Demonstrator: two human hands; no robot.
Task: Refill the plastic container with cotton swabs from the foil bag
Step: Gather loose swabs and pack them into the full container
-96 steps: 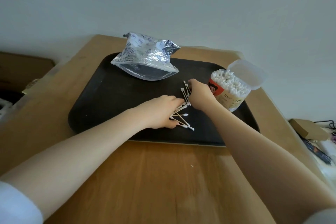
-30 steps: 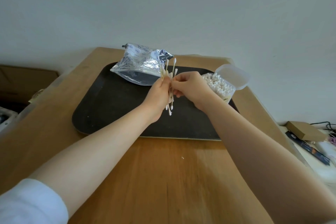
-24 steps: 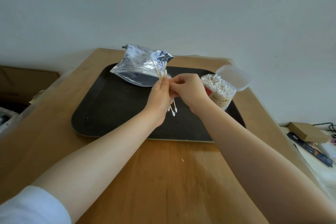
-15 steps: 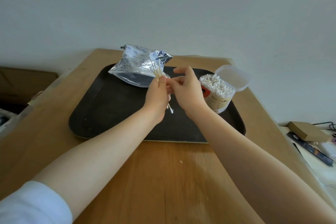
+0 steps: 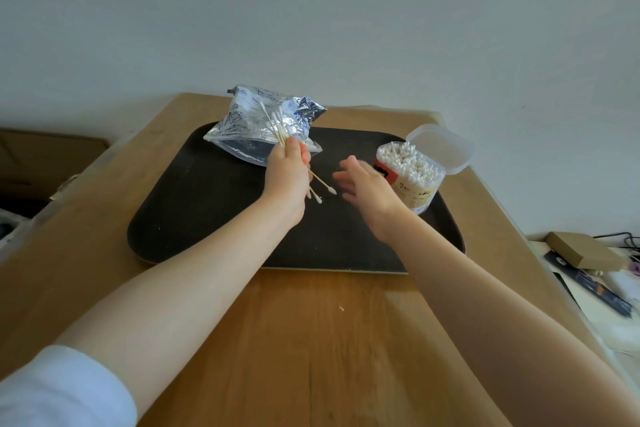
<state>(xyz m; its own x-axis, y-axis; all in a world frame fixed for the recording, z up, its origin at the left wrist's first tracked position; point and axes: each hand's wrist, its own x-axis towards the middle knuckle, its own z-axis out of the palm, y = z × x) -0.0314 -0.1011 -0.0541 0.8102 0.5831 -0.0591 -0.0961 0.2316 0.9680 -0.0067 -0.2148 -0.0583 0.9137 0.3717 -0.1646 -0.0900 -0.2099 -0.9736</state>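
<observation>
Two hands hover over a dark tray [image 5: 194, 218] on the wooden desk [image 5: 311, 340]. The left hand [image 5: 287, 173] is curled around a small bundle of cotton swabs [image 5: 277, 128], gripping them near their middle; white tips fan out above the fist, in front of the foil bag, and a few more tips stick out below it, slanting toward the right hand. The right hand [image 5: 363, 184] holds nothing: its fingers are spread and relaxed, slightly blurred, palm turned toward the left hand, with a clear gap between the two.

Just beyond the left hand lies the foil bag [image 5: 256, 125], crumpled and silvery, with a clear lower panel, on the far part of the tray. Just beside the right hand, on its outer side, stands the plastic container [image 5: 415, 184], tilted a little, packed with upright white swabs; its hinged clear lid [image 5: 440, 149] is flipped back behind it. The label on its side is too small to read.

Off past the right forearm, beyond the desk edge, are a flat cardboard box [image 5: 581, 250] and some dark cables and papers. A white sleeve [image 5: 62, 388] covers the left upper arm at the lower corner.
</observation>
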